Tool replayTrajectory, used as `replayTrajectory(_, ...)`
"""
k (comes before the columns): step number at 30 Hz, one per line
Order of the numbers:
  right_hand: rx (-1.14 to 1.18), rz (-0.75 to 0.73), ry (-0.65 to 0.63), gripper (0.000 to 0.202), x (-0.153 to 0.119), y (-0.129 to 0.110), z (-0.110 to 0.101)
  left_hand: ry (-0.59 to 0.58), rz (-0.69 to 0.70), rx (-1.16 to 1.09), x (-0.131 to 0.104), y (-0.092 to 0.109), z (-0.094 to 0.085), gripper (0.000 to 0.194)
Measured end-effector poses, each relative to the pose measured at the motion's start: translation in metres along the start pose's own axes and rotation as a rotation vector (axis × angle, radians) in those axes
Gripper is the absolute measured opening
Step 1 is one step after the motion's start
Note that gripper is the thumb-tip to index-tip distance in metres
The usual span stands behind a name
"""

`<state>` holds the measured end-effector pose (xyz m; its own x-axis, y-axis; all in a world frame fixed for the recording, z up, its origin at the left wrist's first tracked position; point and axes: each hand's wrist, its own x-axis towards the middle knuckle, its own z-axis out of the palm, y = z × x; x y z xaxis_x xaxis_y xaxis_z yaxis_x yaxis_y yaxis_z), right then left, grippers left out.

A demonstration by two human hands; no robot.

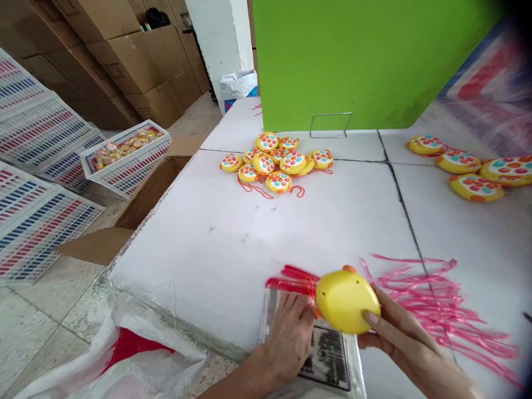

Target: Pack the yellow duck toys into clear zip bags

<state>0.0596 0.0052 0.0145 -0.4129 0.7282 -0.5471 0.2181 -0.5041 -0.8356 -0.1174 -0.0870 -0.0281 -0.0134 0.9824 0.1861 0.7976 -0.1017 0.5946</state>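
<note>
My right hand (411, 338) grips a yellow oval toy (348, 302), thumb on its smooth back, which faces me. An orange cord (311, 288) hangs from the toy's left side, beside the fingers of my left hand (291, 332). My left hand rests on clear plastic bags (353, 366) with a red top edge and a dark printed panel. Its fingers are curled down, and what they pinch is hidden. To the right of the toy lies a loose spread of pink plastic ribbons (449, 305). Farther back sits a pile of similar toys (278, 182), showing coloured buttons and orange cords.
More toys (474, 187) lie at the right of the white table (199, 249). A green panel (353, 61) with a wire handle stands at the back. Left of the table are an open carton (153, 188), plastic baskets (128, 172) and a white sack (153, 371).
</note>
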Motion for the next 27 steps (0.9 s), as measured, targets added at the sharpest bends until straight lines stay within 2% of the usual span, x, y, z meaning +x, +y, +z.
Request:
replayTrajectory(2,-0.103,-0.07,-0.041,0.056,0.007,-0.003,0.006,0.031,-0.008,-0.039,-0.002,0.002,-0.002,0.023)
replayTrajectory(6,-0.528,-0.212,-0.117,0.048,0.011,-0.005,0.012,0.06,-0.058,-0.098,-0.007,0.01,-0.009,0.016)
replayTrajectory(8,-0.688,-0.291,-0.131,0.045,0.009,-0.004,0.013,0.057,-0.04,-0.121,-0.009,0.013,-0.013,0.011)
replayTrajectory(12,-0.838,-0.442,-0.135,0.042,0.006,0.0,0.011,0.119,0.008,-0.171,-0.01,0.011,-0.029,0.011)
replayTrajectory(15,-0.877,-0.471,-0.141,0.041,0.004,0.001,0.008,0.243,-0.15,-0.196,-0.009,0.003,-0.05,0.015)
replayTrajectory(16,-0.885,-0.476,-0.142,0.04,0.004,0.0,0.008,0.256,-0.25,-0.206,-0.008,0.0,-0.056,0.017)
replayTrajectory(18,-0.901,-0.481,-0.148,0.039,0.003,-0.003,0.008,0.205,-0.456,-0.263,-0.006,-0.006,-0.064,0.022)
replayTrajectory(19,-0.912,-0.478,-0.15,0.039,0.003,-0.004,0.008,0.161,-0.536,-0.311,-0.004,-0.007,-0.064,0.022)
replayTrajectory(21,-0.937,-0.469,-0.159,0.04,0.004,-0.008,0.008,0.085,-0.61,-0.411,0.001,-0.01,-0.059,0.019)
replayTrajectory(24,-0.993,-0.442,-0.194,0.041,0.007,-0.016,0.009,0.043,-0.601,-0.521,0.008,-0.009,-0.044,0.018)
replayTrajectory(27,-1.071,-0.424,-0.265,0.033,0.011,-0.025,0.012,0.062,-0.592,-0.602,0.014,-0.005,-0.037,0.024)
